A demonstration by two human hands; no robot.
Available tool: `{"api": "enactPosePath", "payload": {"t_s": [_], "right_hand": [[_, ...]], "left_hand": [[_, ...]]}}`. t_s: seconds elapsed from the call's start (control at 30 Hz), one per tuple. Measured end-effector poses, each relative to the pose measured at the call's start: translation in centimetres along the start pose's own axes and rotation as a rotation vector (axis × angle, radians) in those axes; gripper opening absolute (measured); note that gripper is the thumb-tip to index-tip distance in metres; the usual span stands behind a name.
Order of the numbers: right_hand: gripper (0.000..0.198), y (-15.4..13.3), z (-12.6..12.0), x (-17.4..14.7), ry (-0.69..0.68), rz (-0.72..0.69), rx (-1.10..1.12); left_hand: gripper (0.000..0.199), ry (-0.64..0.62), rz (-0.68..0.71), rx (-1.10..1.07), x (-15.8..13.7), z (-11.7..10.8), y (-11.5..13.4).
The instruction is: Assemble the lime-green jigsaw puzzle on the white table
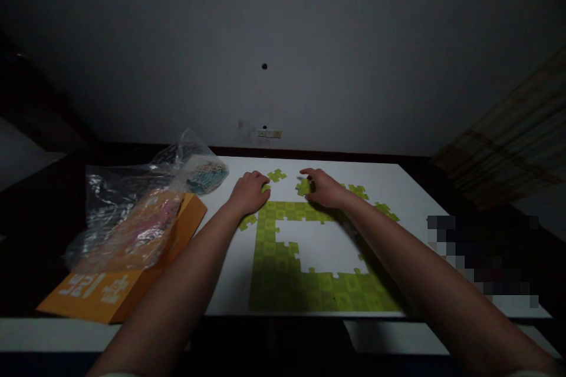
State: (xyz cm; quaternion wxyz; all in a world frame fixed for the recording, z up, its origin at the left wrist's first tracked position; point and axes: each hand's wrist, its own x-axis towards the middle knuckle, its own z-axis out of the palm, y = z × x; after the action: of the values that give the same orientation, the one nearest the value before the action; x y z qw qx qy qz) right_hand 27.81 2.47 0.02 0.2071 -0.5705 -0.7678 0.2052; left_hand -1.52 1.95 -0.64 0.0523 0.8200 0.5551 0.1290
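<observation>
A mostly green jigsaw puzzle (267, 271) lies on the white table, its joined pieces framing a bare gap. Beyond its upper left corner, my left hand (250, 193) is closed, with a green puzzle piece (265, 187) showing between thumb and finger. My right hand (326, 188) is above the puzzle's far edge. Its thumb and forefinger are apart around another green puzzle piece (303, 187). Between the hands, slightly farther back, lies a loose piece (277, 175). One more loose piece (247, 222) is beside the left forearm.
Left of my arm, an orange box (92, 294) carries a clear plastic bag (132, 230) with pink contents. Another clear bag (206, 174) with bluish contents lies behind it. Loose green pieces (358, 191) are scattered right of my right hand. A wall stands behind the white table (230, 288).
</observation>
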Motion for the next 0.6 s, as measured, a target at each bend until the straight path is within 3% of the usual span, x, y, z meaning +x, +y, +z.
{"api": "enactPosePath", "payload": {"t_s": [0.17, 0.27, 0.4, 0.47, 0.6], "right_hand": [[0.035, 0.9, -0.4, -2.7, 0.212, 0.033, 0.393], [0.041, 0.5, -0.9, -4.4, 0.220, 0.061, 0.708], [0.036, -1.1, -1.5, -5.7, 0.122, 0.007, 0.930], [0.032, -1.7, -1.4, -5.8, 0.112, -0.015, 0.956], [0.034, -2.0, -0.5, -5.6, 0.060, -0.049, 0.949]], "left_hand": [[0.037, 0.055, 0.071, 0.034, 0.0, -0.5, 0.0], [0.030, 0.169, 0.224, 0.008, -0.1, -1.3, 0.7], [0.023, 0.239, 0.426, -0.279, -0.6, -1.7, 2.9], [0.021, 0.219, 0.434, -0.455, -0.9, -1.3, 4.2], [0.021, 0.210, 0.289, -0.661, -0.8, -0.2, 5.6]]}}
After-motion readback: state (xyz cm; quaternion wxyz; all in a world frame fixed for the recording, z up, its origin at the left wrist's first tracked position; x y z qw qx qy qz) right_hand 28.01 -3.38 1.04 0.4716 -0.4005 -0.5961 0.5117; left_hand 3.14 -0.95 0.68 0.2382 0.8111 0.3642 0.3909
